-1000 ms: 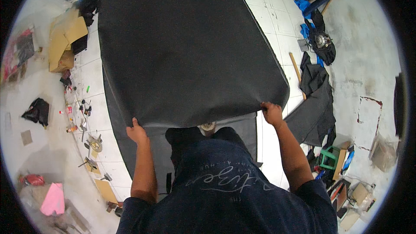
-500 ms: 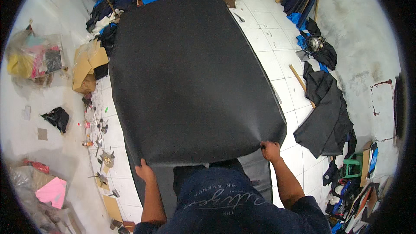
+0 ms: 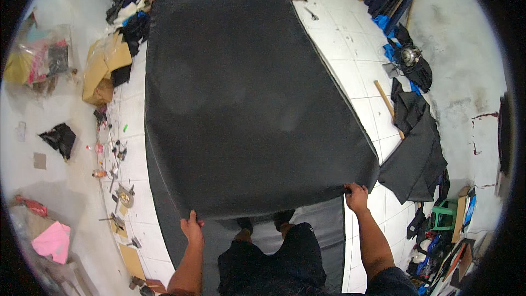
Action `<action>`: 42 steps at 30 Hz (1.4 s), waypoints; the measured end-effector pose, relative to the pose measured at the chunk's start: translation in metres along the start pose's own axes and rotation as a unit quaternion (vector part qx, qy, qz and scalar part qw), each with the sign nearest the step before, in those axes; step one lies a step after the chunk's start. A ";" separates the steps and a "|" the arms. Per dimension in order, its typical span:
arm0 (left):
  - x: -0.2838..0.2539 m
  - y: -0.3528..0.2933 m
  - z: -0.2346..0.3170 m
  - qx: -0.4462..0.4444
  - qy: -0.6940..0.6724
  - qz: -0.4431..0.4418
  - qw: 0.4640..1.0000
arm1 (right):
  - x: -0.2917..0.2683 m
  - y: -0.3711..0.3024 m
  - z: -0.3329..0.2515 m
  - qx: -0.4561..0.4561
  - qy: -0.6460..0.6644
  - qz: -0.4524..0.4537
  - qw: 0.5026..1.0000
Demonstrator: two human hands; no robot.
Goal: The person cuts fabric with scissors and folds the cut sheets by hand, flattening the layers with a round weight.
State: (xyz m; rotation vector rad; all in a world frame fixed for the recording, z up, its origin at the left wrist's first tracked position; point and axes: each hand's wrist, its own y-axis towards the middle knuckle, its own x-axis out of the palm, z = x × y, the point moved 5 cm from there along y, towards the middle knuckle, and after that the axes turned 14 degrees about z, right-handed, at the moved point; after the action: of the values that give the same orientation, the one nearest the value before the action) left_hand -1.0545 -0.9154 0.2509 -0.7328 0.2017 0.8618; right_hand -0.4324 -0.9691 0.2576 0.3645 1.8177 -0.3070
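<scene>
A wide sheet of black fabric point(image 3: 246, 93) stretches from my hands toward the far end of the room. My left hand point(image 3: 192, 227) pinches its near left edge, thumb on top. At the near right edge my right hand point(image 3: 356, 196) grips the same sheet, fingers curled over the rim. Between the hands the near edge hangs lifted in a slight sag. Beneath it lies another dark layer point(image 3: 323, 235) on the floor, and my feet stand on that layer, partly hidden by the raised edge.
White floor tiles point(image 3: 364, 85) border the fabric. On the right lie a crumpled black cloth point(image 3: 413, 148), a wooden stick point(image 3: 388, 107) and a green stool point(image 3: 442, 215). Scissors point(image 3: 312, 14) rest near the far right edge. Metal tools point(image 3: 125, 194) and a cardboard box point(image 3: 104, 71) line the left.
Both hands have shifted right with the fabric's near edge still held. The sheet's near right corner has moved right, close to the crumpled black cloth. My legs and feet have come into sight.
</scene>
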 end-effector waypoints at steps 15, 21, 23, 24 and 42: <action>0.208 0.247 -0.232 0.220 0.147 -0.201 0.943 | 0.365 0.143 0.112 -0.055 0.015 0.022 0.998; 0.240 0.325 -0.280 0.218 0.135 -0.179 0.950 | 0.424 0.147 0.120 -0.054 0.007 0.080 0.995; 0.252 0.345 -0.291 0.207 0.124 -0.185 0.953 | 0.440 0.146 0.139 -0.053 -0.040 0.064 0.996; 0.255 0.358 -0.302 0.143 0.065 -0.193 0.969 | 0.449 0.147 0.149 -0.059 -0.067 0.048 0.995; 0.334 0.334 -0.348 -0.026 -0.107 -0.270 0.957 | 0.475 0.051 -0.126 -0.437 0.032 -0.008 0.899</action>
State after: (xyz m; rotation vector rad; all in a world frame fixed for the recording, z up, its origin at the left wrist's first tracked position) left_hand -1.0454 -0.7961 -0.3234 -0.6903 -0.2115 0.4177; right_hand -0.6444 -0.8311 -0.1670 -0.2796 1.8290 0.5227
